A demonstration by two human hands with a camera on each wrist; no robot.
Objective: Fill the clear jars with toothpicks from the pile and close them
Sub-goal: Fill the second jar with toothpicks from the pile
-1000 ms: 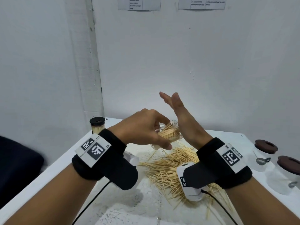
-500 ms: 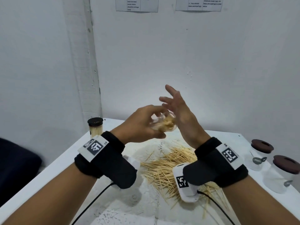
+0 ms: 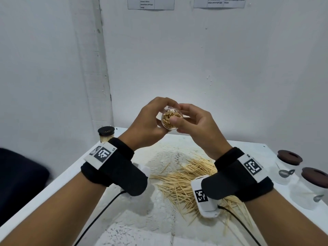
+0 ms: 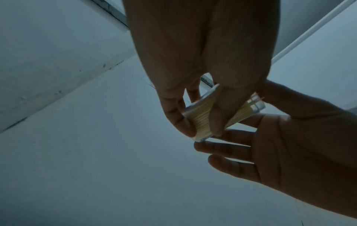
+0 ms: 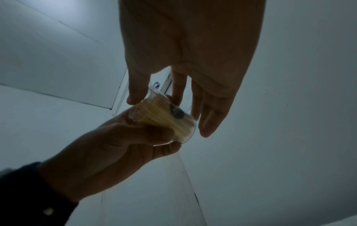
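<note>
A clear jar (image 3: 170, 119) packed with toothpicks is held up above the table, its open mouth turned towards me. My left hand (image 3: 154, 121) grips it round the side, thumb and fingers curled on the wall (image 4: 203, 116). My right hand (image 3: 193, 126) is at the mouth, with the thumb resting on the toothpick tips and the fingers straight behind the jar (image 5: 166, 119). No lid is on this jar. The loose toothpick pile (image 3: 184, 180) lies on the table below my wrists.
A filled jar with a black lid (image 3: 106, 134) stands at the table's back left corner. Two clear jars with brown lids (image 3: 290, 166) (image 3: 315, 187) and small spoons stand at the right edge. A white lace mat (image 3: 170, 157) lies under the pile.
Both hands rose and the jar tipped its mouth towards me. My right hand went from a flat palm against the toothpick ends to its thumb on the tips.
</note>
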